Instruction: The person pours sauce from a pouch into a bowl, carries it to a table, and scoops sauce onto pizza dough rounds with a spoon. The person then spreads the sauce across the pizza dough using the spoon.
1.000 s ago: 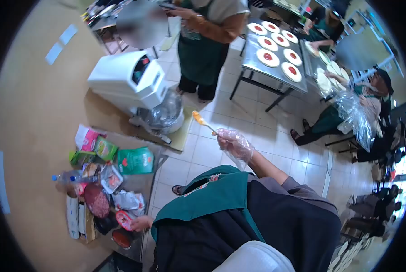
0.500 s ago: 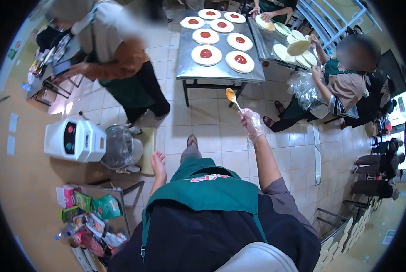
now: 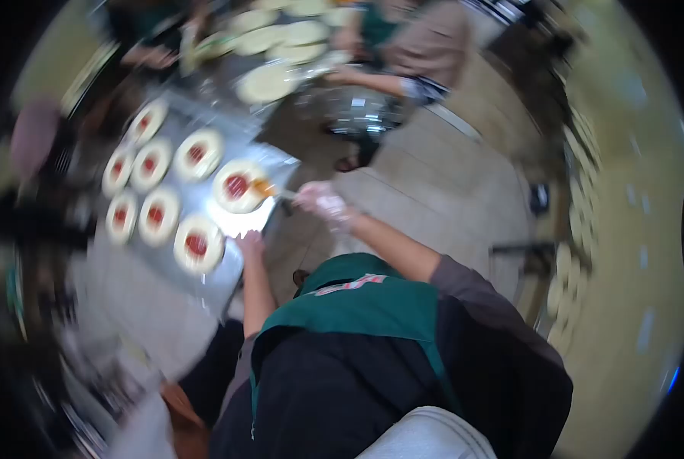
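Note:
In my right hand (image 3: 323, 203), which wears a clear plastic glove, is a spoon (image 3: 284, 193) with orange sauce on its bowl. The bowl is at the right rim of a pale dough round (image 3: 231, 200) with red sauce (image 3: 236, 186) in its centre; whether it touches the dough I cannot tell. My bare left hand (image 3: 251, 243) is at the near edge of the metal table (image 3: 238, 264), fingers stretched out and somewhat blurred, holding nothing visible. Several more sauced dough rounds (image 3: 197, 245) lie on the table.
A second metal table behind bears plain dough rounds (image 3: 267, 83). One person (image 3: 426, 46) stands there with a clear plastic bag (image 3: 361, 111); another person's hands (image 3: 151, 56) are at its left. More pale rounds (image 3: 583, 191) are along the right wall. Someone's orange-brown sleeve (image 3: 185, 421) is at lower left.
My view has turned right and come closer to the table. The spoon has gone from open floor to a dough round. My left hand has moved to the table edge.

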Available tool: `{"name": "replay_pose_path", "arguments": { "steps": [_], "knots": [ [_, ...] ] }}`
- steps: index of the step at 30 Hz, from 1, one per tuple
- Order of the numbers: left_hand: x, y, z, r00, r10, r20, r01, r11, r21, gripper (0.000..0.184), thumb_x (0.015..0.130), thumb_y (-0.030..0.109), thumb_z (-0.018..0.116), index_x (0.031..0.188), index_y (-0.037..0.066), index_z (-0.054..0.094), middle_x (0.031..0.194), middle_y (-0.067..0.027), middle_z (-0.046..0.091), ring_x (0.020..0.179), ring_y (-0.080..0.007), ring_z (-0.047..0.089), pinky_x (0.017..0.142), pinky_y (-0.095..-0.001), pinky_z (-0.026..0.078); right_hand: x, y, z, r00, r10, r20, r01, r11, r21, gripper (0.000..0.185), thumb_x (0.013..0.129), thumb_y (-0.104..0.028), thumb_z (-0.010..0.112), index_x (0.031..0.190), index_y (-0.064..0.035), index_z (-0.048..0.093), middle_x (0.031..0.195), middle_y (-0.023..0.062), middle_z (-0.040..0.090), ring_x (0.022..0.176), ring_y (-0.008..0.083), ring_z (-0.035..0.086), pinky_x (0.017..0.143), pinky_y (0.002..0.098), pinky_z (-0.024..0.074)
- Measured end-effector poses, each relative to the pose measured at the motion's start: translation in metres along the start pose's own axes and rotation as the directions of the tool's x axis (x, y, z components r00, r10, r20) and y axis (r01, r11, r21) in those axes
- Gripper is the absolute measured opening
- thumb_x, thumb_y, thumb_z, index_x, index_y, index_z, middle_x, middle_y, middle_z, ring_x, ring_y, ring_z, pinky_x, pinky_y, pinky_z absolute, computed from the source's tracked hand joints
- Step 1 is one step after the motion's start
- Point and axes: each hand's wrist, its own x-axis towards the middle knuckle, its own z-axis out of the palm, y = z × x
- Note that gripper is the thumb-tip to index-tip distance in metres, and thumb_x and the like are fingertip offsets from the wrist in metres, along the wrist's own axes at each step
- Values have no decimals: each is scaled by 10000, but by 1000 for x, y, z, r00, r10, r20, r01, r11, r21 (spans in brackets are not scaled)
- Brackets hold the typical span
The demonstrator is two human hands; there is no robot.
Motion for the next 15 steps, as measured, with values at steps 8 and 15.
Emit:
{"name": "replay_pose_path", "arguments": {
  "steps": [8, 15],
  "knots": [
    [19, 15, 53, 978, -126, -164, 134, 990, 39, 1327, 632, 994, 200, 1515, 4, 134, 1511, -143, 338, 1346, -280, 363, 1116, -446, 241, 44, 20, -10, 990, 70, -122, -67, 997, 26, 171, 912, -213, 641, 878, -46, 661, 736, -8, 602, 672, 89, 541, 590, 239, 442],
    [26, 6, 48, 956, -120, -269, 169, 972, 166, 1245, 605, 1008, 48, 1259, 30, 454, 843, -7, 416, 616, -164, 335, 538, -318, 249, 90, 8, -16, 987, 150, 55, -159, 929, 335, 86, 895, -157, 627, 907, -75, 649, 743, -28, 583, 609, 27, 444, 513, 190, 344]
  ]
}}
